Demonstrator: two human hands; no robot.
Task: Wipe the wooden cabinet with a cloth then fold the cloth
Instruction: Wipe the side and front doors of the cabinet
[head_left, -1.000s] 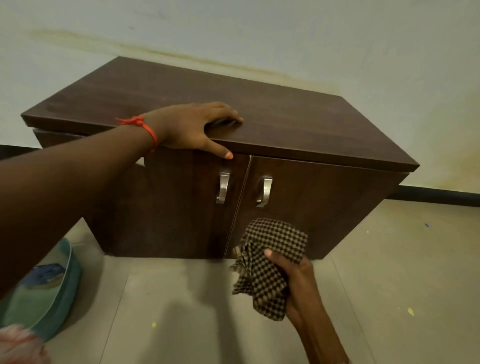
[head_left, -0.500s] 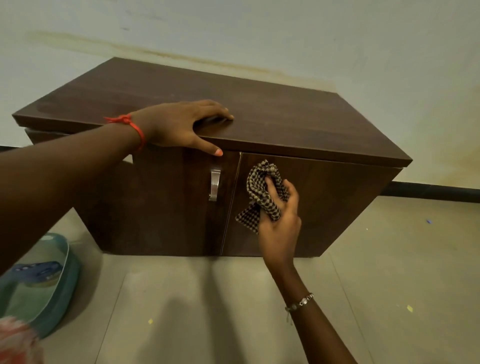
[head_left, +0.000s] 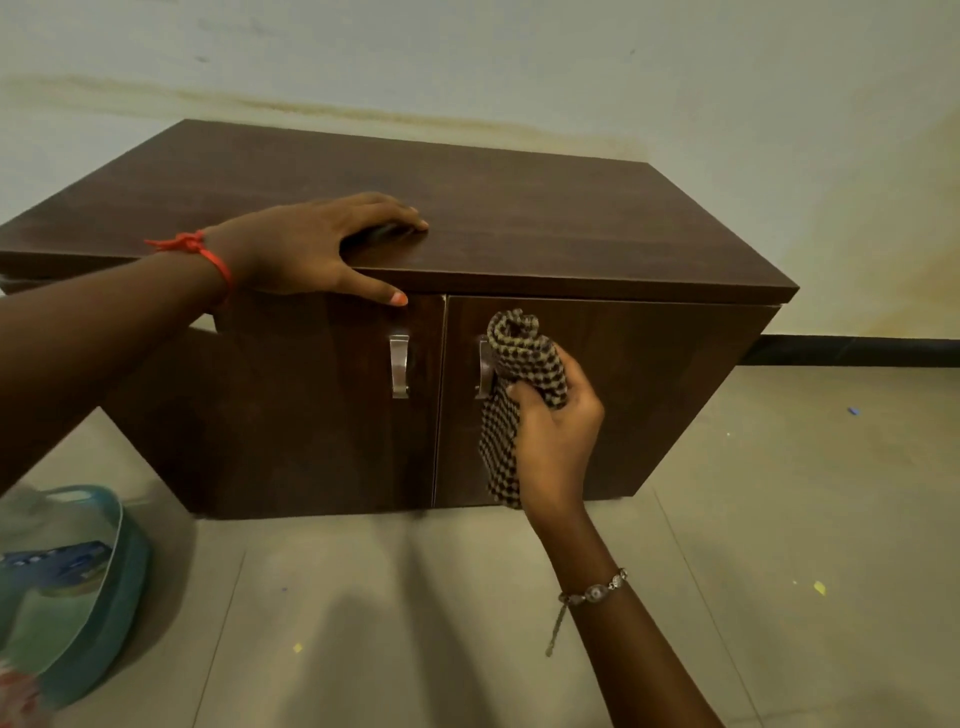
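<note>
From the head view, the person crouches or leans before a low wooden cabinet (head_left: 519, 223) that stands on the tiled floor (head_left: 779, 519) against a stained wall (head_left: 467, 52). The right hand (head_left: 558, 431) is closed around a bunched checked cloth (head_left: 524, 364) and presses it against the right door (head_left: 649, 389), just at its metal handle (head_left: 484, 366), which the cloth partly covers. The left hand (head_left: 311, 244) lies spread and flat on the front edge of the top, thumb hooked down over the lip; it holds nothing and seems to brace the body.

The step in hand looks like wiping the door front. To do it well I would flatten the wad so more cloth meets the panel, work in long strokes along the grain from the top edge down, and go round the handle rather than snag on it. The left door (head_left: 311, 405) and its handle (head_left: 399, 366) would want the same, with the bracing hand kept clear of the damp path.

The cabinet is dark, smooth laminate with a faint sheen, sharp square edges and an overhanging top. The handles are brushed, curved metal. The cloth is soft, loosely woven, in a small dark-and-cream check, and hangs limp below the hand. A teal plastic basin (head_left: 93, 597) sits on the floor at the left.
</note>
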